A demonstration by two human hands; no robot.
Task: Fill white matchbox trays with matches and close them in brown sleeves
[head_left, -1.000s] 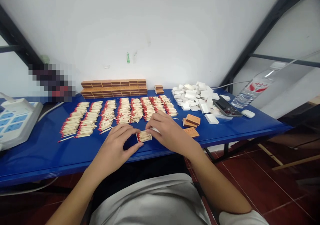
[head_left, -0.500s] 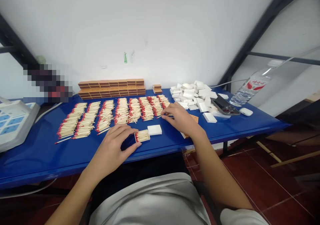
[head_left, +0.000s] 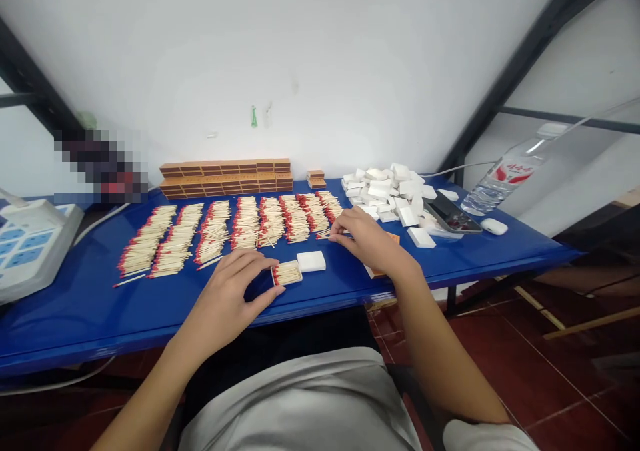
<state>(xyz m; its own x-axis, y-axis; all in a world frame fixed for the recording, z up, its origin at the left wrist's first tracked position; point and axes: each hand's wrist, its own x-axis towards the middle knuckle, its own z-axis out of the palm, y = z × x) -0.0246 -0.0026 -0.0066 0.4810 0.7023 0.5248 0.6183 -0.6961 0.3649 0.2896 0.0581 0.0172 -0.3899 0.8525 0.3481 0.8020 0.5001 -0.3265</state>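
Note:
My left hand [head_left: 234, 289] rests on the blue table [head_left: 80, 311], thumb and fingers pinching the left end of a small open tray filled with matches [head_left: 288, 273]. An empty white tray [head_left: 311, 261] lies just right of it. My right hand [head_left: 367, 239] reaches to the rightmost of several rows of red-tipped matches [head_left: 240, 224], fingertips closed on a few matches at that row's near end. Orange matchbox sleeves [head_left: 387, 237] lie partly hidden under my right hand.
A wall of stacked orange matchboxes [head_left: 225, 177] lines the back. A heap of white trays [head_left: 390, 191], a phone [head_left: 450, 214], a white earbud case [head_left: 494, 226] and a water bottle [head_left: 510, 171] are at the right. A white power strip [head_left: 30, 244] sits at the left.
My right hand left the filled tray and moved right and back to the rightmost match row, uncovering the empty white tray. My left hand stayed on the filled tray.

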